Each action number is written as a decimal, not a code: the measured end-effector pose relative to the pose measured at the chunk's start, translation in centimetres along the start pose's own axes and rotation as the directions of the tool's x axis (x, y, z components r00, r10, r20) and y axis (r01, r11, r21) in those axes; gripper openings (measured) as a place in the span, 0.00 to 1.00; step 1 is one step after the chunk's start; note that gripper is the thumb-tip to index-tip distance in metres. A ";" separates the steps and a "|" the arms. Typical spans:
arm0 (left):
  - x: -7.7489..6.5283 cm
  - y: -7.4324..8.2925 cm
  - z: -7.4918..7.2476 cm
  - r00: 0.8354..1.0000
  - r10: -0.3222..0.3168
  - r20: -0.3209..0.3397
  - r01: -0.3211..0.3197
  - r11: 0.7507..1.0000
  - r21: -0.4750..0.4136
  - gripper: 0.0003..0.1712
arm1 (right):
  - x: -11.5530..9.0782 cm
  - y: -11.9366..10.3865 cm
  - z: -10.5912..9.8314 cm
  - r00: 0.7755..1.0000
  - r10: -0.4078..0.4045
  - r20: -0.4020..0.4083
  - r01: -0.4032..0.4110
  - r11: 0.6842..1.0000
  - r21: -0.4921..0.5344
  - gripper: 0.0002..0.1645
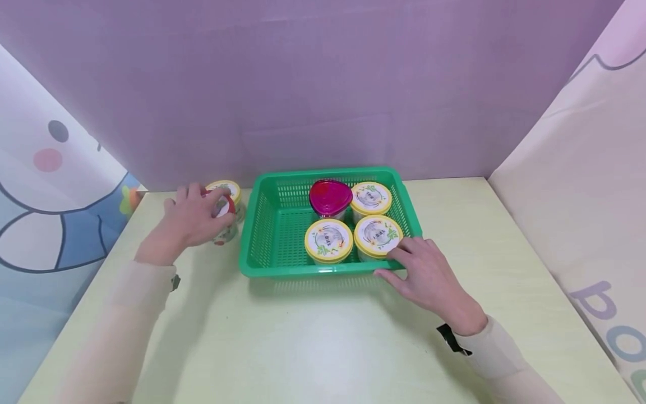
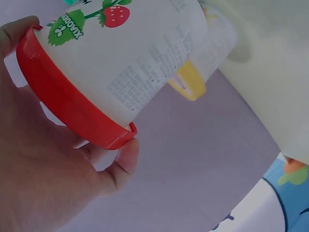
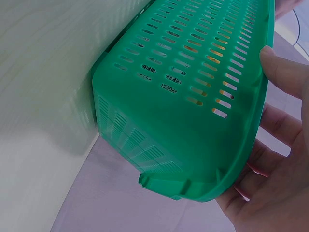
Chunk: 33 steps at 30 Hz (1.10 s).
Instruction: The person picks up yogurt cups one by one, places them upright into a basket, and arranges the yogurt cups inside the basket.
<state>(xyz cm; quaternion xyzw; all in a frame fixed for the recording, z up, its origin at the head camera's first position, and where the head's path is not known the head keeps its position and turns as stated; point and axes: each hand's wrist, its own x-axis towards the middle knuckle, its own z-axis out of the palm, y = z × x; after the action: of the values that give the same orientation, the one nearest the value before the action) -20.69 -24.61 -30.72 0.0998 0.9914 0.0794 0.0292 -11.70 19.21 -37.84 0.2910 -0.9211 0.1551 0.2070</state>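
Observation:
In the head view my left hand (image 1: pixel 190 217) is at the left of the table and grips a tub with a red lid (image 1: pixel 230 206). My fingers and thumb hold the lid's edge; the tub's white side (image 2: pixel 130 58) bears a strawberry print. Whether its base touches the table, I cannot tell. Just behind it stands a yellow-lidded tub (image 1: pixel 225 186), partly covered. My right hand (image 1: pixel 429 275) holds the front right rim of a green plastic basket (image 1: pixel 282 271), thumb outside and fingers over the rim. The right wrist view shows the basket's slotted wall (image 3: pixel 164 101) beside my right fingers.
Inside the basket, at its right and middle, are yellow-lidded tubs (image 1: pixel 328 240) and a tub with a magenta lid (image 1: pixel 330 197). Bare basket floor (image 1: pixel 290 230) shows at its left. A purple backdrop (image 1: pixel 313 90) rises behind the table (image 1: pixel 303 342), with printed cloth at both sides.

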 end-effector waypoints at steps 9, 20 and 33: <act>0.3 0.7 -1.4 1.000 0.015 -0.017 -0.015 1.000 0.020 0.34 | 0.0 0.0 0.0 1.000 0.001 -0.003 -0.001 1.000 0.006 0.21; 0.7 2.0 -3.1 0.998 0.027 -0.060 -0.024 0.999 0.038 0.36 | 0.0 0.1 0.0 1.000 -0.008 0.002 0.008 1.000 0.006 0.21; 1.7 3.8 -4.5 0.997 0.050 -0.066 -0.046 0.998 0.052 0.33 | 0.0 0.0 -0.1 1.000 -0.007 0.002 0.007 1.000 0.004 0.22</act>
<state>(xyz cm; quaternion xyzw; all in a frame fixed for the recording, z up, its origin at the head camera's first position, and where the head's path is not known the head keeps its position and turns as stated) -21.94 -21.31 -25.75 0.1216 0.9908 0.0585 -0.0086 -11.69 19.22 -37.76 0.2949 -0.9200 0.1560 0.2058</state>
